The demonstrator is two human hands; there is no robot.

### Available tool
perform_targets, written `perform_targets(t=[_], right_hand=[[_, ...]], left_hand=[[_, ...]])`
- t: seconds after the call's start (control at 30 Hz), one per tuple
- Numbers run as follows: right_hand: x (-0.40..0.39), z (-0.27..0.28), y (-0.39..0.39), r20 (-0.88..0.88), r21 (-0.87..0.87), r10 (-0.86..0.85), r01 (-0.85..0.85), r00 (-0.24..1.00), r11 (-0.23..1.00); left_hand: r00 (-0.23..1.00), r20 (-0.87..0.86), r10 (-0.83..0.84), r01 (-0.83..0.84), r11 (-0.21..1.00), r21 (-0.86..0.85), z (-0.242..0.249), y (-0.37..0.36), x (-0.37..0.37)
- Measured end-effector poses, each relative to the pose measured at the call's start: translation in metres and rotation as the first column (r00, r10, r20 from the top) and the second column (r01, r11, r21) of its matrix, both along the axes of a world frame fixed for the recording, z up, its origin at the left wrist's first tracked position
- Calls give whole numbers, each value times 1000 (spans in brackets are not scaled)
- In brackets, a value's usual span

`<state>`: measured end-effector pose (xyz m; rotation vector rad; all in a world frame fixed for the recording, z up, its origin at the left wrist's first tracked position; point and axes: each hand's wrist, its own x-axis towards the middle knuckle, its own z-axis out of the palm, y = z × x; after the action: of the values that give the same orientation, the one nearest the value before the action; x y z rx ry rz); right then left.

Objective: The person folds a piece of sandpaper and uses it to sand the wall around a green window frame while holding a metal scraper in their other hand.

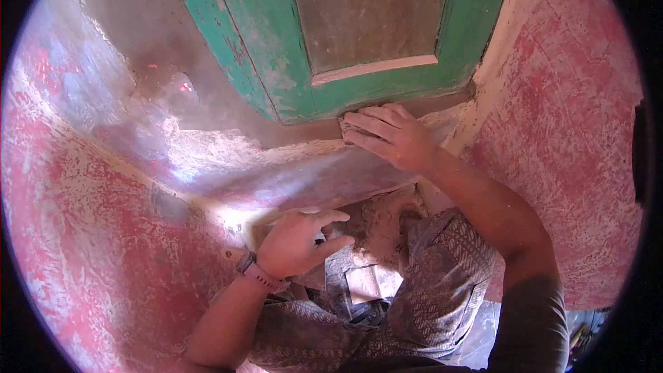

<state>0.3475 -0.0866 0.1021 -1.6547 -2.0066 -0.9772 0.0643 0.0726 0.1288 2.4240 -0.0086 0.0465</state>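
My right hand [394,138] reaches up to the grey-brown plaster strip [442,105] directly under a green wooden panel [373,86]. Its fingers are wrapped over a small rough grey-brown block [344,130], mostly covered by the hand and pressed to the strip; whether it is a sponge I cannot tell. Lower down, my left hand [293,242], with a watch [247,262] on the wrist, hovers in front of my lap. Its thumb and fingers are apart with nothing between them.
Red and white patchy walls [552,110] close in on both sides. A ledge with rough whitish plaster [221,148] runs below the panel. My knees in patterned trousers [449,262] are bent close to the wall. A pale square piece [364,284] lies between my legs.
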Motion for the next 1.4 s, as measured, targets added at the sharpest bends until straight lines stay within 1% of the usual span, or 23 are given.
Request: perform_targets(t=[0.07,0.17,0.27,0.37,0.47,0.57,0.67,0.77,0.83,0.87,0.97,1.03,1.1,1.13,1.2,1.23,1.27,1.33,1.4], right_hand=[[6,3,-15,6,-6,-24,24,1000,1000],[29,-5,-47,36,-21,-92,92,995,995],[32,-5,-56,33,14,-134,133,990,991],[19,-4,-34,-3,20,-86,86,996,996],[2,-2,-3,-19,17,3,-3,1000,1000],[-2,2,6,-2,18,27,-27,1000,999],[7,1,-11,7,-3,-8,8,1000,1000],[26,-7,-43,27,-16,-89,89,996,996],[29,-9,-52,20,-14,-113,113,993,993],[31,-10,-55,17,-14,-127,128,992,992],[20,-7,-34,6,2,-74,74,997,997],[5,-3,-11,-19,-20,-27,27,999,999],[-1,-1,1,-34,-24,5,-6,999,1000],[-1,-3,5,-36,-19,15,-15,999,1000],[-1,-5,5,-52,-26,14,-15,999,1000],[1,-7,-1,-60,-35,5,-7,998,999],[6,-6,-5,-57,-35,1,-3,998,999],[10,-9,-17,-85,-91,-35,27,996,996],[15,-15,-22,-37,-67,-51,49,998,997]], left_hand=[[1000,18,-6,6,1000,-2,-3,3,-2],[999,-47,21,-23,999,-43,8,9,-7],[999,-37,37,-39,996,-77,13,9,-10],[996,-82,30,-34,998,-49,15,5,-5],[1000,-17,-6,6,1000,0,1,2,-1],[999,-32,-7,8,999,45,-2,-2,1],[999,-40,22,-22,1000,-9,0,2,-2],[993,-96,74,-86,988,-128,10,10,-6],[995,-38,97,-104,941,-322,5,21,-7],[994,-10,110,-105,904,-415,1,24,-6],[950,73,302,-188,744,-641,-12,32,0],[890,-65,452,-310,492,-814,-10,28,6],[811,-239,534,-387,182,-904,-1,23,14],[766,-331,551,-407,18,-913,3,21,15],[740,-335,584,-314,-141,-939,5,19,10],[727,-335,600,-259,-212,-942,13,15,9],[643,-354,679,-253,-248,-935,22,-2,5],[629,-347,696,-287,-207,-935,11,-11,-17],[535,-535,655,-365,-392,-845,13,-21,-24]])
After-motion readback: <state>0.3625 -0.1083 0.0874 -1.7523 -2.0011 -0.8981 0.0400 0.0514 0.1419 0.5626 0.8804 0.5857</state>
